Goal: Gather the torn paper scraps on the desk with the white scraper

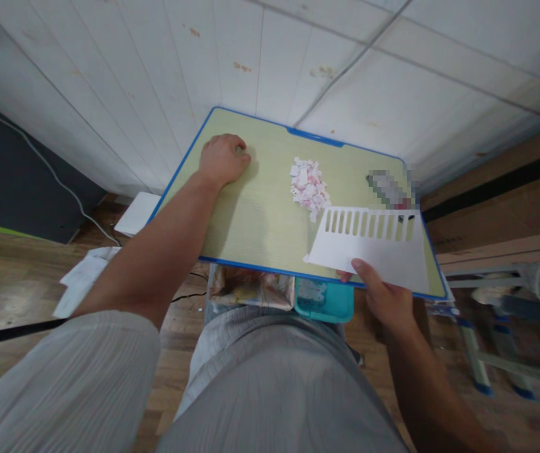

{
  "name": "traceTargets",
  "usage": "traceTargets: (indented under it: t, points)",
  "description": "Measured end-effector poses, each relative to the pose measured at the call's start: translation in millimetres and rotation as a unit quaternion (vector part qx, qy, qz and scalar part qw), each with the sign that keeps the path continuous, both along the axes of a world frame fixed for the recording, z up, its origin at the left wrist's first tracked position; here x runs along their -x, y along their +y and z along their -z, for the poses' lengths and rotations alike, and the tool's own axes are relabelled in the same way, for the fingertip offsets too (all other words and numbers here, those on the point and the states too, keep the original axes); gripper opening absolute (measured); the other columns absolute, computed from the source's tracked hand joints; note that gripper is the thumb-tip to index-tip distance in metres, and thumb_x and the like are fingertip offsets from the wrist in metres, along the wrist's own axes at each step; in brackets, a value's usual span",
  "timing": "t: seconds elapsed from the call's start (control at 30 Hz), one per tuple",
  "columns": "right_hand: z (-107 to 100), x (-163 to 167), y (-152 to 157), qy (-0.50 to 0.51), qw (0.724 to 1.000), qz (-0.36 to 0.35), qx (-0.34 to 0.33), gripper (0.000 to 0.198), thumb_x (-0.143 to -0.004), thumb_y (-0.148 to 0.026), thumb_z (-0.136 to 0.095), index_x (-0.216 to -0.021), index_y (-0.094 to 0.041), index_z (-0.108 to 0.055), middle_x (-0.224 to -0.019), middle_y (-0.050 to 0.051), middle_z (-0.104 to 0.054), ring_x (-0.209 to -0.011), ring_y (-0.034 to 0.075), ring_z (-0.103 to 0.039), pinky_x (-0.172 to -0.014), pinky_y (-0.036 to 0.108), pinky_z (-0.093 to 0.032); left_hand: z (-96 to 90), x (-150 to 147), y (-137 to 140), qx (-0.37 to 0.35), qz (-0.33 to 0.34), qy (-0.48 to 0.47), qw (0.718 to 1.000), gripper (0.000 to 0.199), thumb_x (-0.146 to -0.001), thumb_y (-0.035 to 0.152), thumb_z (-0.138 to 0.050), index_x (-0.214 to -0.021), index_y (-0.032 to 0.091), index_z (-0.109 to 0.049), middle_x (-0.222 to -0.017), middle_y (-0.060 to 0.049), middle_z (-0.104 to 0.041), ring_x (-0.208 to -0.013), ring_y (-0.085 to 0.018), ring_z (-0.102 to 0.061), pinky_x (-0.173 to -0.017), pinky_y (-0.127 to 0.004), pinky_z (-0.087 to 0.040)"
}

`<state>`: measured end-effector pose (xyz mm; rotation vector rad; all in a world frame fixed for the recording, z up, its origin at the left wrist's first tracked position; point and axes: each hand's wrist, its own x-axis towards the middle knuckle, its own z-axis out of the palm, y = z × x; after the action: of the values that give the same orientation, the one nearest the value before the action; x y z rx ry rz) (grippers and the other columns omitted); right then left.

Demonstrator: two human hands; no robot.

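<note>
On the left part of the pale yellow table top (260, 214) rests my left hand (224, 159), its fingers curled closed. Something small and greyish shows between thumb and fingers, too indistinct to name. My right hand (388, 302) pinches the near edge of a white sheet of paper (369, 251), thumb on top and fingertips below. A row of narrow slots is cut along the sheet's far side, and the table shows through them. Just beyond the sheet's far left corner lies a heap of small white and pink paper scraps (308, 184).
A blurred-out object (388, 189) lies at the table's right. Below the near edge are a lined box (251, 286) and a turquoise basin (324, 302). White wall panels (232, 56) rise behind, cardboard (501, 182) stands at right, and papers (85, 270) lie low at left.
</note>
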<state>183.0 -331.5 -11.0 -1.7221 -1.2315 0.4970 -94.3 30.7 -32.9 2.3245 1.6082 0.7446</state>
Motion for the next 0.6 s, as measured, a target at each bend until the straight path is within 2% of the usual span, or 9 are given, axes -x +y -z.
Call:
traceTargets:
  t: [0.13, 0.27, 0.43, 0.6]
  points:
    - [-3.6, -19.8, -9.8, 0.015, 0.996, 0.089, -0.011, 0.026, -0.079, -0.047, -0.091, -0.076, -0.029, -0.073, -0.077, 0.002, -0.077, -0.097, 0.033, -0.076, -0.106, 0.049, -0.061, -3.7, -0.7, -3.1, 0.012, -0.006, 0.020, 1.000, 0.039, -0.100, 0.037, -0.066, -0.134, 0.025, -0.081, -0.149, -0.007, -0.078, -0.140, -0.031, -0.064, -0.129, -0.051, -0.045]
    - [1.1, -27.1, -10.4, 0.044, 0.984, 0.171, -0.010, 0.030, -0.073, -0.049, -0.089, -0.086, -0.025, -0.076, -0.092, 0.005, -0.082, -0.102, 0.034, -0.076, -0.109, 0.052, -0.057, -6.8, -1.3, -5.8, 0.026, -0.009, 0.022, 0.999, 0.039, -0.103, 0.036, -0.064, -0.138, 0.026, -0.079, -0.152, -0.004, -0.076, -0.140, -0.027, -0.059, -0.129, -0.048, -0.041]
    - [10.8, -29.1, -6.1, 0.059, 0.983, 0.173, -0.019, 0.032, -0.073, -0.049, -0.091, -0.089, -0.025, -0.076, -0.092, 0.004, -0.083, -0.104, 0.032, -0.074, -0.107, 0.049, -0.058, -10.1, -2.0, -8.9, 0.023, -0.006, 0.033, 0.999, 0.043, -0.104, 0.037, -0.061, -0.140, 0.021, -0.080, -0.154, -0.009, -0.076, -0.138, -0.029, -0.063, -0.130, -0.049, -0.043]
    - [6.7, -30.5, -7.5, 0.054, 0.984, 0.171, -0.002, 0.027, -0.071, -0.047, -0.088, -0.082, -0.026, -0.075, -0.091, 0.004, -0.081, -0.098, 0.031, -0.072, -0.105, 0.048, -0.058, -10.3, -1.9, -8.3, 0.022, -0.008, 0.032, 0.999, 0.047, -0.101, 0.039, -0.061, -0.140, 0.020, -0.080, -0.154, -0.010, -0.076, -0.141, -0.031, -0.063, -0.131, -0.051, -0.043]
